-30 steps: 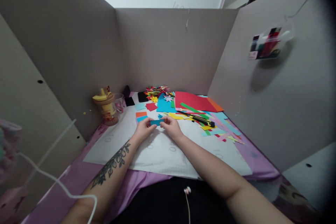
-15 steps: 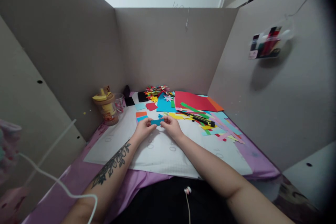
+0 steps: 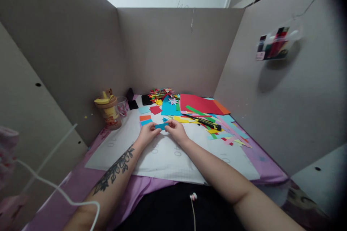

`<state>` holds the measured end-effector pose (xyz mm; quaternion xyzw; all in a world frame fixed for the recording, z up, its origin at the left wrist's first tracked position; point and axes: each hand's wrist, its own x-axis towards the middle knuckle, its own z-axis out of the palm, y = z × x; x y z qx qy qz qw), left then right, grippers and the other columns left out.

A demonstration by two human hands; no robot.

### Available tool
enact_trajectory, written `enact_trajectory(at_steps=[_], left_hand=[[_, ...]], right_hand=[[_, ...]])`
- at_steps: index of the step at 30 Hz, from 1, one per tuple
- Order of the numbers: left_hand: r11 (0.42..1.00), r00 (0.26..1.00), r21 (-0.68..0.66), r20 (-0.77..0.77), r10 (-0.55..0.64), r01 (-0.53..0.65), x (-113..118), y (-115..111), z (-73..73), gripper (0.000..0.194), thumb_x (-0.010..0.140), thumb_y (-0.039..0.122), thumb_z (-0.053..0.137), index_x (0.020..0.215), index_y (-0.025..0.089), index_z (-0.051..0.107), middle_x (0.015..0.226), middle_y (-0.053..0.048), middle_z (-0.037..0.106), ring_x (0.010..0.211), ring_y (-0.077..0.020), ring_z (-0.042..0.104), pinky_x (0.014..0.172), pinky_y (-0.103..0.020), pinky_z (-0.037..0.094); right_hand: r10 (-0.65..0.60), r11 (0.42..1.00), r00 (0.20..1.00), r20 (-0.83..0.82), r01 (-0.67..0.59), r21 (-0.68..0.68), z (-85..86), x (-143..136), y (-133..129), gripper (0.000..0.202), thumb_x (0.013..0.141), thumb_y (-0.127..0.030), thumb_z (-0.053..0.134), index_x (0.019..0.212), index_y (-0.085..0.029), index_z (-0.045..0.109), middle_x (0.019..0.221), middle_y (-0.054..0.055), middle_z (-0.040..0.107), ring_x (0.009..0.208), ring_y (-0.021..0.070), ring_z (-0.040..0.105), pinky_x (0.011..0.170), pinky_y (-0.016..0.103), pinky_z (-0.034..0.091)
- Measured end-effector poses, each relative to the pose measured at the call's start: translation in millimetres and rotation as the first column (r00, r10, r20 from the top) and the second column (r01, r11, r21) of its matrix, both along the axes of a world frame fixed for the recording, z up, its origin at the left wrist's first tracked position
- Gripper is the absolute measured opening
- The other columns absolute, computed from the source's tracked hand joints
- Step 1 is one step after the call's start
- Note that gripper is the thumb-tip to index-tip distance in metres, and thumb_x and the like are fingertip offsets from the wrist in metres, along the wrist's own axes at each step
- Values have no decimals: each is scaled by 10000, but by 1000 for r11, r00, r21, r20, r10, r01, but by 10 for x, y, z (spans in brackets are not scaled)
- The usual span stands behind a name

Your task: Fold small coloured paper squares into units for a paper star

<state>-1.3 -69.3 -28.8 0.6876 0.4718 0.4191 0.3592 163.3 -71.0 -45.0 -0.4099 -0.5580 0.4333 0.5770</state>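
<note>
Between my two hands is a small blue strip of paper [image 3: 162, 126], held just above the white sheet [image 3: 162, 166] on the table. My left hand [image 3: 148, 133] pinches its left end between thumb and fingers. At its right end, my right hand [image 3: 176, 130] grips the strip in the same way. Just beyond my left hand lie small orange paper [image 3: 145, 118] and blue paper [image 3: 146, 122] pieces. Small folded blue and yellow bits [image 3: 166, 119] rest right behind the strip.
A black and yellow utility knife [image 3: 210, 124] lies among coloured paper strips [image 3: 227, 135] on the right. Red sheets [image 3: 200, 104] and a heap of folded paper stars [image 3: 159, 95] are at the back. A lidded yellow cup [image 3: 108, 110] stands left. A white cable [image 3: 62, 189] crosses the lower left.
The view has shifted very slightly. Both hands keep hold of the blue paper strip in nearly the same place.
</note>
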Motion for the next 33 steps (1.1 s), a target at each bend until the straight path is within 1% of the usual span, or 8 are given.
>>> enact_trajectory(at_steps=[2,5,9,13,19,23,28,33], left_hand=[[1000,999,31,-33,7,-6,-11,9,-14,238,677,359,628,782,149,600,574,13,607,528,-130,542,496,-219,374],[988,987,151,-156,44,-20,-29,12,-39,198,700,340,608,791,164,615,594,17,600,559,-130,535,535,-225,379],[954,937,298,-342,70,37,-34,-1,-66,153,747,298,563,833,193,634,661,7,616,618,-137,546,602,-235,393],[933,896,335,-443,33,131,-17,-34,-58,142,782,277,534,872,221,630,764,-14,650,696,-157,572,658,-245,401],[909,866,369,-500,18,195,-5,-76,-1,140,811,266,505,881,228,620,793,-30,653,729,-171,586,655,-244,394],[905,864,388,-502,46,177,-19,-74,31,128,796,236,509,880,208,602,771,-23,640,707,-159,578,643,-241,401],[916,937,400,-332,105,39,-89,-28,26,121,769,226,516,869,187,572,743,3,615,661,-131,558,628,-231,421],[920,951,390,-267,154,-40,-120,4,4,140,742,234,541,869,182,569,734,9,616,642,-127,553,630,-238,433]], right_hand=[[-5,1000,998,55,4,22,-13,4,-6,223,658,-244,590,871,-177,590,674,-19,601,601,135,565,597,260,452],[-86,991,961,264,57,118,-7,4,-42,226,670,-219,575,893,-198,602,753,-2,623,650,145,555,623,268,439],[-175,953,831,528,8,303,22,-8,-97,244,695,-151,531,917,-218,603,900,25,639,831,183,565,758,310,424],[-223,930,727,650,-41,365,39,-18,-112,323,671,-84,516,957,-221,585,875,37,633,876,207,545,817,341,388],[-280,920,688,670,-7,392,44,-29,-118,362,650,-67,514,985,-203,533,830,29,614,860,211,526,810,343,373],[-313,907,664,679,-3,421,65,-28,-114,321,676,-91,520,979,-196,523,856,40,600,881,213,516,826,358,366],[-348,892,728,590,63,449,88,84,-39,259,715,-123,509,965,-187,499,838,35,587,846,198,530,809,352,391],[-325,892,803,500,84,445,41,148,19,263,705,-119,489,957,-193,487,822,23,556,834,183,522,807,336,415]])
